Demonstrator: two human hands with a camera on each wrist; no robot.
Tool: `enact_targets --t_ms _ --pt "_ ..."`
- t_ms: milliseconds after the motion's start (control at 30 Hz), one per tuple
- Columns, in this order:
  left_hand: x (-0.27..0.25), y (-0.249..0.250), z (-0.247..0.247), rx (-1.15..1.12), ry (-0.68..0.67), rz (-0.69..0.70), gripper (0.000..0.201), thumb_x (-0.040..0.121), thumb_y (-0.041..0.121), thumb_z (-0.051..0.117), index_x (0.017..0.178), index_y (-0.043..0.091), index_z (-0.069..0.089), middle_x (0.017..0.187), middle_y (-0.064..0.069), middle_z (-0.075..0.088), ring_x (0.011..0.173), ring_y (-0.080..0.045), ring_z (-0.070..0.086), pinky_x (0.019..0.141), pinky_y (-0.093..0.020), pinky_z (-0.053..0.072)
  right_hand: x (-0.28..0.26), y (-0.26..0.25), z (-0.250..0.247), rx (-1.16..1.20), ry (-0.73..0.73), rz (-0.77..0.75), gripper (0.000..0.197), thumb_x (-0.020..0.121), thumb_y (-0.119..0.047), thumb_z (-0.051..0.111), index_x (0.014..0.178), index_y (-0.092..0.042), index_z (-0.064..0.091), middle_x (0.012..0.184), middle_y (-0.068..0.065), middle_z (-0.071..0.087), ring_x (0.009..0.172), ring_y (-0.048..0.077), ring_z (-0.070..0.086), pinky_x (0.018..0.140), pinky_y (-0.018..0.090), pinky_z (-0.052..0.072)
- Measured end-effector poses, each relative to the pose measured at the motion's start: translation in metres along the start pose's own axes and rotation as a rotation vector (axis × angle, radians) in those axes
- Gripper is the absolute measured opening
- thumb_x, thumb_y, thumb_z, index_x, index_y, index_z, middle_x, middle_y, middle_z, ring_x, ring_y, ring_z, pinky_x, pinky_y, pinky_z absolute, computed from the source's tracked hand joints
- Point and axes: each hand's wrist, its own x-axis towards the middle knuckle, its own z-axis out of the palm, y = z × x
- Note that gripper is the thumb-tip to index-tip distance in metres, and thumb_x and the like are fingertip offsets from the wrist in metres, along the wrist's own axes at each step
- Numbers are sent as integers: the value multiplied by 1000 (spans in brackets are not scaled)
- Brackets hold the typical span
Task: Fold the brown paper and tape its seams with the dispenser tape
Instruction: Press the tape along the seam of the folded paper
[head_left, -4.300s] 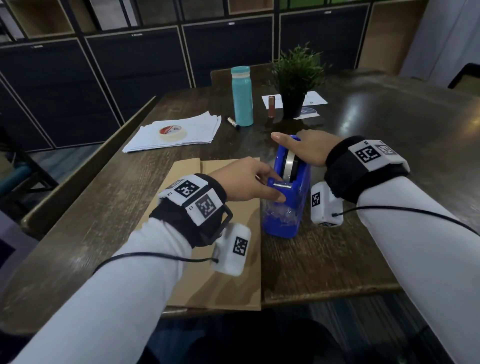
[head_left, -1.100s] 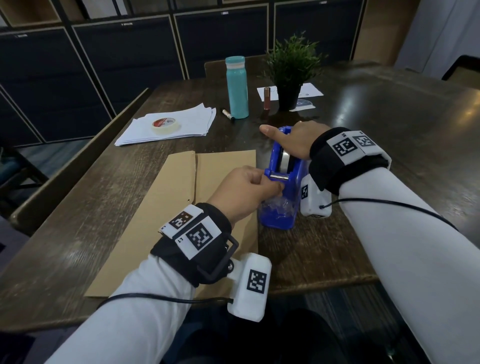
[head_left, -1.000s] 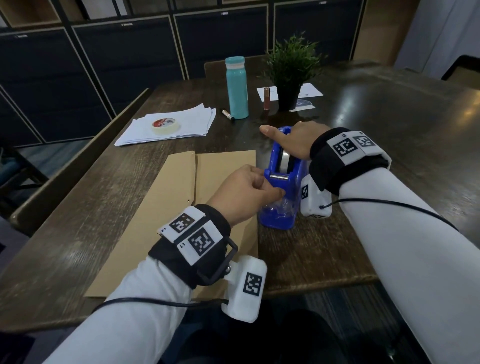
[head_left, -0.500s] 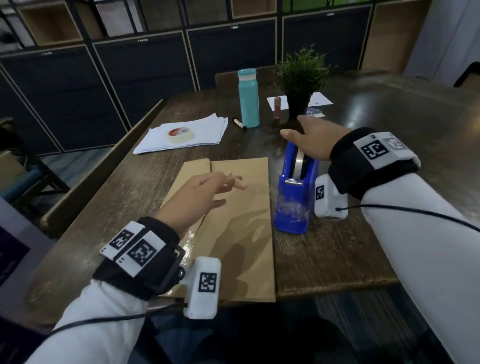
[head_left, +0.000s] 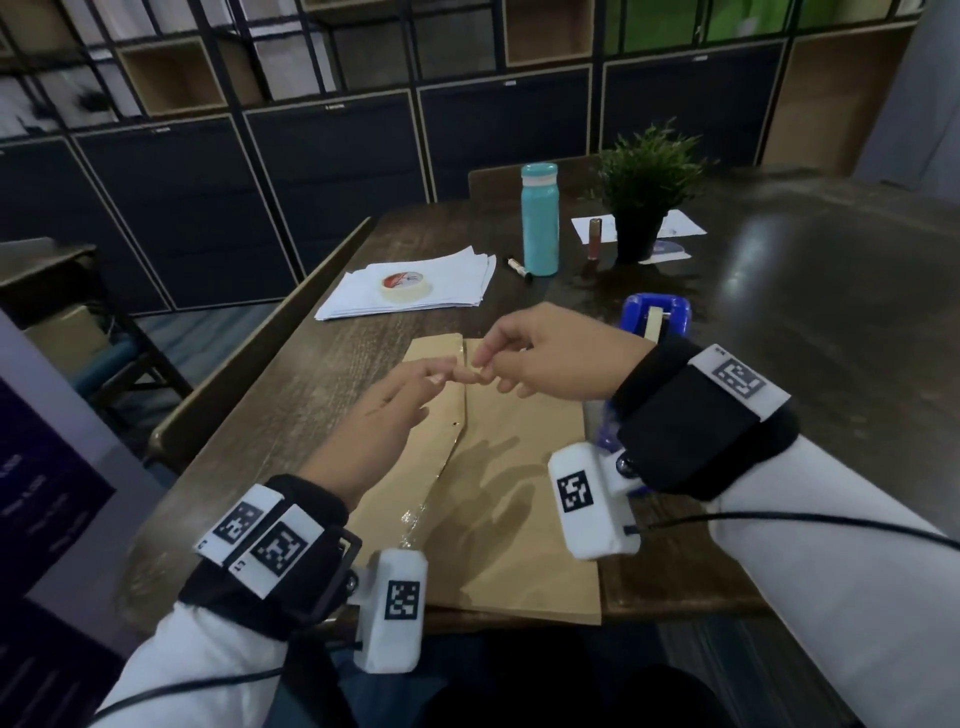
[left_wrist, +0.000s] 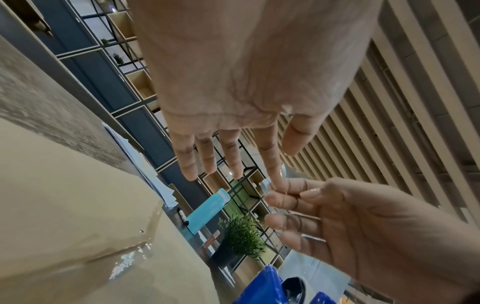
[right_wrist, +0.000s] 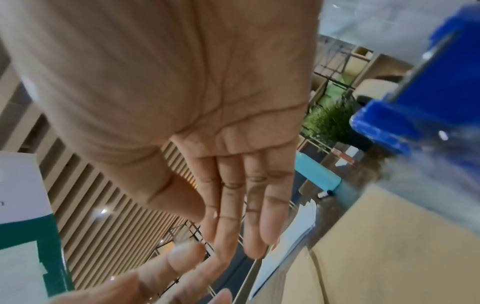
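Observation:
The folded brown paper (head_left: 498, 467) lies flat on the table, with a shiny strip of clear tape (head_left: 415, 514) on the lower part of its seam. Above its far end my two hands meet. My left hand (head_left: 441, 376) has straight fingers, and a small clear tape piece (left_wrist: 267, 186) clings to the tip of its index finger. My right hand (head_left: 480, 364) pinches that piece between thumb and forefinger. The blue tape dispenser (head_left: 657, 317) stands to the right of the paper, partly hidden behind my right wrist.
At the back lie a stack of white sheets (head_left: 447, 291) with a masking tape roll (head_left: 405, 283), a marker (head_left: 519, 267), a teal bottle (head_left: 540, 218), a small brown tube (head_left: 594, 239) and a potted plant (head_left: 644, 192). A wooden bench back (head_left: 249, 353) runs along the table's left side.
My left hand left the dispenser's cutter and moved over the paper. My right hand came off the dispenser's top and joined it, pinching the tape piece at the left index fingertip.

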Motion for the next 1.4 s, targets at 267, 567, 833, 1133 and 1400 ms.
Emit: enact_targets --t_ms 267,567,833,1133,1400 --pt "-2 -5 -3 -27 2 15 30 86 35 42 97 38 70 131 15 57 123 -2 49 109 -39 36 5 1 14 130 64 -50 25 85 -28 69 99 -7 69 92 7 71 80 16 68 75 26 56" --pt "-8 -3 -8 -9 29 -29 30 85 30 42 95 36 69 124 19 60 119 5 49 110 -37 35 12 -4 25 -59 196 -132 11 83 -28 68 84 -17 70 91 -5 69 82 8 61 77 27 50" --pt "-4 -13 -17 56 60 -55 46 98 9 40 88 41 71 105 24 68 112 -2 55 99 -31 42 17 -6 39 -312 285 -273 7 86 -31 61 83 -26 65 95 -13 55 93 10 58 79 34 52" --pt "7 -29 -49 537 -107 -257 28 98 13 45 121 23 59 117 7 63 99 -7 55 84 -24 44 24 5 44 -16 230 -109 11 87 -25 66 80 -17 67 75 -14 61 72 1 56 67 18 43" --pt "19 -21 -55 916 -435 -367 32 99 27 48 128 37 57 112 16 56 103 -5 50 88 -22 33 32 25 59 125 49 79 16 87 -24 68 78 -10 67 76 -7 60 70 3 53 70 21 43"
